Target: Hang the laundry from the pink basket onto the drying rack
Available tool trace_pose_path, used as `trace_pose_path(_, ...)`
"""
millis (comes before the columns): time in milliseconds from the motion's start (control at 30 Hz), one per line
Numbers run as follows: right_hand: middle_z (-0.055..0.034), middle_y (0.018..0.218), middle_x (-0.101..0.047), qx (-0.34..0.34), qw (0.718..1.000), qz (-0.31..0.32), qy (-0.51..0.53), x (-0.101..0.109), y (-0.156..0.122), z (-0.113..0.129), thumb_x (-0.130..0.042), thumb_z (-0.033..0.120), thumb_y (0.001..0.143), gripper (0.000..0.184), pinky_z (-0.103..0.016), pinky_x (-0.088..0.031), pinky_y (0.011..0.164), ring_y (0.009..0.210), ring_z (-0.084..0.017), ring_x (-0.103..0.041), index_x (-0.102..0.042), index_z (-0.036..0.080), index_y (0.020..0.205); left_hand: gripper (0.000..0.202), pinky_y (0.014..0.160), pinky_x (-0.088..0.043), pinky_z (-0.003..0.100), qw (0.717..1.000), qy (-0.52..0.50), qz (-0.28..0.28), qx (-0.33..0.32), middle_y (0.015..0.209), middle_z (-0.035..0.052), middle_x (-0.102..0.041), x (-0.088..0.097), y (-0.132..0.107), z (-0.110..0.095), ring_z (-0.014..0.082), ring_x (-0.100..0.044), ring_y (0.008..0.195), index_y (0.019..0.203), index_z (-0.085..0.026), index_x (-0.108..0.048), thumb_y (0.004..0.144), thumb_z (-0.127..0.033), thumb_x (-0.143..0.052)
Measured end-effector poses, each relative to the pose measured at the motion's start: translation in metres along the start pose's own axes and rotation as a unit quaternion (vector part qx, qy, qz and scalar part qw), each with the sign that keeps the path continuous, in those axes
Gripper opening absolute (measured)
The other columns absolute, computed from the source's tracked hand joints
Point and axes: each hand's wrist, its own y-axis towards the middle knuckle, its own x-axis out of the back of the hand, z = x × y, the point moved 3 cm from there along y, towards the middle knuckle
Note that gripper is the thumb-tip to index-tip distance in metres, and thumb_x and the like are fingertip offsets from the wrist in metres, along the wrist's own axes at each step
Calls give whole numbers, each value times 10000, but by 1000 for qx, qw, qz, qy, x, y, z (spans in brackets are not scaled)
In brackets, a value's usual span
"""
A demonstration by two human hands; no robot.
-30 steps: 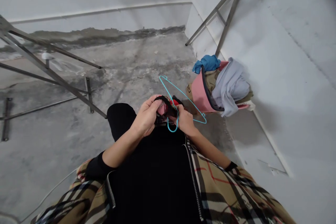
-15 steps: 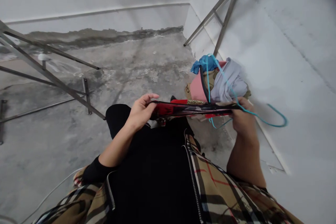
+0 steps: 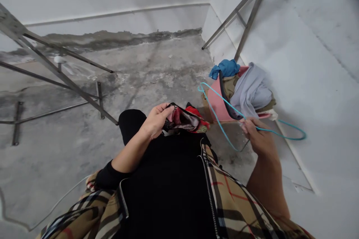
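Gripping a bunched red cloth (image 3: pixel 186 119), the left hand (image 3: pixel 155 121) stayed closed; the right hand (image 3: pixel 259 138) pinched a blue hanger (image 3: pixel 221 114) near the pink basket (image 3: pixel 214 102).

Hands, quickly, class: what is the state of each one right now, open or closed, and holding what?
Left hand: closed, holding the red and black cloth.
Right hand: closed, holding the blue wire hanger.
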Motion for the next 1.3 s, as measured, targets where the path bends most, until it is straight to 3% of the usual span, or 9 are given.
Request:
trace_pose_path(167,50,432,-307,9,993,110,43,3,-21,21,-550,618,853,451,-271,-156,439,403,-98,-252,-695,198,774,257,478,-453,205,999,-30,-33,-2,539,-33,-582,3,-1,-1,90,-529,448,704,-165,-609,719,-375,-757)
trace_pose_path(433,7,544,-549,49,969,220,-106,-36,-12,59,-470,487,947,388,-240,-354,467,487,-120,-474,-735,213,881,243,628,-482,218,972,184,-31,-145,745,8,-709,-2,-1,-3,121,-609,628,964,-169,-719,855,-360,-614)
trace_pose_path(633,-26,812,-718,199,940,255,-110,-101,9,78,-402,406,990,404,-272,-481,727,758,-162,-660,-715,199,840,341,710,-482,288,788,559,24,-257,914,88,-759,-26,-11,2,198,-675,756,1192,-218,-692,914,-250,-499)
trace_pose_path(767,-19,768,-701,227,944,222,-85,-105,22,90,-409,420,990,407,-247,-459,671,692,-139,-631,-702,183,836,338,878,-443,419,639,674,-33,-369,1048,127,-721,-28,-22,-17,293,-622,1017,1206,-267,-692,909,-251,-529)
trace_pose_path(833,-8,711,-679,242,941,223,-77,-101,29,96,-430,442,978,410,-235,-435,620,641,-127,-602,-694,179,805,313,917,-410,447,604,687,-33,-403,1086,117,-702,-26,-24,-28,300,-593,1058,1184,-314,-700,914,-285,-545)
trace_pose_path(967,0,670,-643,247,952,176,-37,-96,40,98,-548,480,911,349,-240,-429,591,615,-125,-574,-682,185,781,313,629,-382,274,616,696,19,-368,773,56,-665,-21,-21,-40,189,-583,713,1183,-339,-700,947,-327,-494)
trace_pose_path(1100,-61,926,-664,286,947,-144,0,-89,27,84,-612,433,870,245,-339,-508,784,899,-200,-618,-660,217,976,296,518,-273,252,647,672,-37,-359,750,38,-649,-15,-21,-46,165,-569,669,1139,-340,-728,928,-300,-524)
trace_pose_path(1167,-62,913,-652,333,918,-213,30,-96,11,73,-566,356,898,170,-360,-510,834,920,-201,-613,-639,224,978,281,521,-274,251,656,657,-67,-364,714,30,-634,-13,-23,-47,156,-569,655,1120,-326,-741,920,-300,-545)
trace_pose_path(1300,-66,1086,-679,330,931,115,-110,-144,1,36,-504,369,942,272,-308,-506,888,995,-177,-645,-645,235,1132,282,550,-316,238,670,633,-89,-377,692,19,-626,-11,-25,-48,138,-562,622,1128,-312,-743,929,-321,-544)
